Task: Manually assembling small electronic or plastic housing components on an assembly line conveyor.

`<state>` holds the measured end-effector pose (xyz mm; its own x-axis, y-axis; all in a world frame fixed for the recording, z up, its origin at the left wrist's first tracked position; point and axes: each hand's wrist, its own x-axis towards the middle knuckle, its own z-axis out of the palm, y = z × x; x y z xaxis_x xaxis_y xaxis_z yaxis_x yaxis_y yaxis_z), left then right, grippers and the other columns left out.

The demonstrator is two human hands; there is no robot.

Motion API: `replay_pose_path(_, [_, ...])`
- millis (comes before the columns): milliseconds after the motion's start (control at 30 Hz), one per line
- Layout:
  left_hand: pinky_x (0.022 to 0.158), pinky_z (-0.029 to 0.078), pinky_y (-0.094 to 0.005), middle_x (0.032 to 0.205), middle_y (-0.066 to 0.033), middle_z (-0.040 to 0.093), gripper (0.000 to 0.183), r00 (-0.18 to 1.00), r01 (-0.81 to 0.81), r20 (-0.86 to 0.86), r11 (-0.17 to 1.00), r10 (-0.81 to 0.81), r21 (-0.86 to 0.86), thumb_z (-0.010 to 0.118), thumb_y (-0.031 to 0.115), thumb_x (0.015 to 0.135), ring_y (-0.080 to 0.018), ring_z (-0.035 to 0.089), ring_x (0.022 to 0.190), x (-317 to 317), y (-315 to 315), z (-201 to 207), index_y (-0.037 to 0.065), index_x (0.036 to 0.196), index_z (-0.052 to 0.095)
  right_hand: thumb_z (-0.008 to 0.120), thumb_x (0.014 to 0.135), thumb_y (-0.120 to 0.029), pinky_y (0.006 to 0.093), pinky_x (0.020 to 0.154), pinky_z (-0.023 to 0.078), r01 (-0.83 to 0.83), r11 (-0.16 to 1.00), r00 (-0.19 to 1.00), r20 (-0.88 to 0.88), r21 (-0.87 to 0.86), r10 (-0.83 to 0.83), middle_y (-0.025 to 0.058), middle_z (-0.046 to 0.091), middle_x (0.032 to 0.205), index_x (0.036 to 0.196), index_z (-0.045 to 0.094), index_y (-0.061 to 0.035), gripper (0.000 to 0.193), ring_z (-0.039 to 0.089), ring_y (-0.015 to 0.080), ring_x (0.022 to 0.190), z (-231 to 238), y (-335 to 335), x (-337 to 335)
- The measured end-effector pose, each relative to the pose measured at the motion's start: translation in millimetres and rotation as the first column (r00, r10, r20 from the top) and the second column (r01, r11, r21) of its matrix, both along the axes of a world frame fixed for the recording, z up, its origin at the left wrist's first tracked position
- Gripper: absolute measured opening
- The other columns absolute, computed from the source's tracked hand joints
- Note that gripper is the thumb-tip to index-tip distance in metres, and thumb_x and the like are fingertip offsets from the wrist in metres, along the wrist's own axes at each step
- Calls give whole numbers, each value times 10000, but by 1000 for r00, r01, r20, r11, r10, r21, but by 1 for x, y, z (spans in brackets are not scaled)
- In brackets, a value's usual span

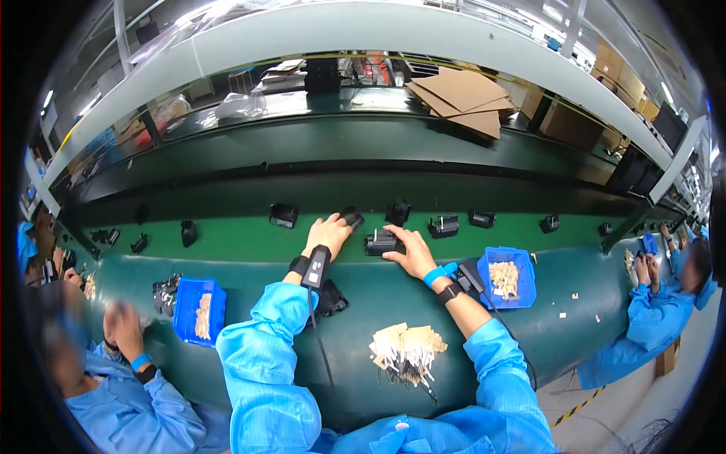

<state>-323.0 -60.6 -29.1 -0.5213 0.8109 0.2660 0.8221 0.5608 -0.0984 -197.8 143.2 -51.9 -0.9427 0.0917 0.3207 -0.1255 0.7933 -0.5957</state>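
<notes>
Both my arms reach forward to a green conveyor belt. My left hand (330,234) has its fingertips closed on a dark black plastic part (352,218), which is partly covered by the fingers. Just to its right, my right hand (412,253) grips a black plastic housing (380,242) with a light metallic strip on top, thumb and finger at its right end. Another black plastic part (331,298) lies on the green table by my left wrist. A pile of small cream pieces with thin dark leads (407,349) lies between my forearms.
More black housings (444,226) stand spaced along the belt (249,240). Blue bins (213,286) (532,298) of cream pieces flank my arms. Cables trail from both wrists. Cardboard sheets (467,94) lie on the shelf beyond. Co-workers in blue sit at left and right.
</notes>
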Motion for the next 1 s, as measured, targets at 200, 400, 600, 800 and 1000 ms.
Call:
replay_pose_path(200, [686, 532, -347, 829, -64, 606, 126, 994, 24, -110, 956, 9, 293, 584, 22, 705, -251, 603, 837, -1, -18, 21, 72, 815, 621, 769, 703, -145, 418, 882, 442, 29, 999, 999, -33, 41, -28, 117, 570, 1043, 1276, 505, -199, 634, 515, 329, 991, 9, 1, -9])
replay_pose_path(400, [803, 532, -355, 956, -132, 640, 233, 917, 387, -82, 819, -391, 424, 601, -5, 669, -288, 628, 952, 81, -58, 55, -9, 899, 640, 818, 627, -141, 418, 844, 458, 111, 994, 993, -46, -24, -112, 116, 604, 979, 1279, 491, -174, 730, 544, 321, 944, 5, 11, -6])
replay_pose_path(600, [836, 525, -331, 983, -119, 632, 209, 836, 548, -101, 823, -539, 150, 608, 70, 687, -265, 601, 1025, 137, -50, 14, -4, 881, 635, 840, 609, -182, 409, 832, 466, 133, 989, 990, -56, 62, -130, 100, 588, 975, 1317, 456, -181, 805, 539, 295, 923, 5, 16, 2])
replay_pose_path(800, [858, 503, -331, 961, -96, 594, 101, 886, 448, 12, 861, -464, 239, 574, 72, 694, -242, 564, 1088, 148, -42, 1, 30, 784, 594, 755, 704, -139, 424, 835, 435, 217, 975, 961, -189, 53, -204, 129, 586, 1033, 1176, 535, -87, 523, 539, 311, 990, 48, 6, 58])
replay_pose_path(1000, [902, 473, -360, 1003, -103, 594, 161, 897, 398, 82, 875, -434, 276, 591, 56, 684, -271, 547, 1117, 158, -42, 16, 26, 841, 612, 683, 732, -104, 397, 714, 458, 371, 885, 928, -88, 281, -361, 95, 637, 754, 751, 638, -67, 61, 598, 290, 791, 96, 67, 174])
